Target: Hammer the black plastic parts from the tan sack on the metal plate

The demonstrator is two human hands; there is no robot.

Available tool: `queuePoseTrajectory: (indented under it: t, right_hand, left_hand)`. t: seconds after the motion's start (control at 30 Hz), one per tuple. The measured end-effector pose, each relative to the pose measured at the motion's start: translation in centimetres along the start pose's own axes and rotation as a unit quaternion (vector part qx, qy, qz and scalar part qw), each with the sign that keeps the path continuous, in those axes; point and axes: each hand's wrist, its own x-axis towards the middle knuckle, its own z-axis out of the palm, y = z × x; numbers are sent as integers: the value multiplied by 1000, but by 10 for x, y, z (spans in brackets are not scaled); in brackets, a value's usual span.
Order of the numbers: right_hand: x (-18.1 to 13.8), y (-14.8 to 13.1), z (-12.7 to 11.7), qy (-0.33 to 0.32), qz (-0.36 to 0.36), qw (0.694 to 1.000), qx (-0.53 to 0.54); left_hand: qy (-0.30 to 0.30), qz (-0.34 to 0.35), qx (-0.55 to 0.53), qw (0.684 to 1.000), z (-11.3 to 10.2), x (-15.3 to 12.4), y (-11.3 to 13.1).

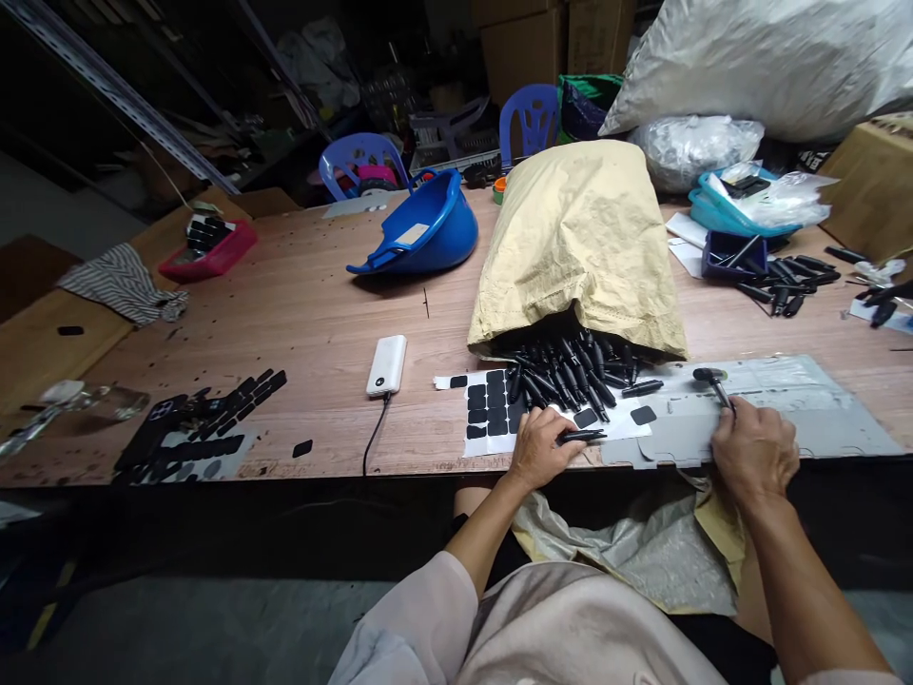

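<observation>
My left hand (540, 447), at the table's front edge, pinches a slim black pen-shaped piece (583, 436); whether a second one lies with it I cannot tell. In my right hand (756, 447) is a small hammer (722, 388), gripped by its handle, its dark head up and to the left above a grey board (820, 409). Just beyond my left hand, a heap of black pen-shaped pieces (563, 366) spills from the mouth of a tan paper sack (577, 238). Under the heap lies a white sheet with black stickers (489, 404).
Left of the sheet lies a white power bank (387, 366) with a cable running off the front edge. Farther back sits a blue basin (435, 228). A dark purple box (734, 257) and more black pieces are at right. A pink tray (210, 252) stands far left.
</observation>
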Motion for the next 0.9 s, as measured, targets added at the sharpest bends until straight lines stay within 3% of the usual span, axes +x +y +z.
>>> queuePoseTrajectory:
  t: [0.17, 0.3, 0.37, 0.43, 0.5, 0.57, 0.63, 0.7, 0.77, 0.9]
  right_hand:
    - [2, 0, 13, 52, -14, 999, -7]
    - [1, 2, 19, 63, -16, 998, -11]
    - [2, 4, 21, 69, -22, 997, -24]
    - [3, 5, 24, 74, -25, 996, -40]
    - [3, 6, 25, 75, -26, 996, -46]
    - [2, 7, 27, 76, -27, 996, -44]
    - [2, 7, 28, 76, -26, 996, -38]
    - [2, 8, 29, 76, -25, 996, -34]
    - [2, 8, 31, 82, -27, 996, -36]
    - [2, 8, 32, 98, -33, 993, -60]
  left_hand:
    - [33, 50, -29, 998, -6, -3, -9]
    - [64, 162, -58, 983, 7, -25, -8]
    - [30, 227, -71, 971, 28, -46, -4]
    - [-48, 273, -76, 958, 55, -70, 0]
    - [-150, 249, -61, 955, 79, -87, 2]
    - [-231, 150, -38, 961, 93, -94, 1]
    - [-283, 38, -6, 958, 96, -91, -2]
    - [-322, -21, 22, 946, 91, -84, -3]
    - [-353, -17, 34, 935, 83, -79, 0]
    - [-367, 81, 11, 927, 68, -78, 20]
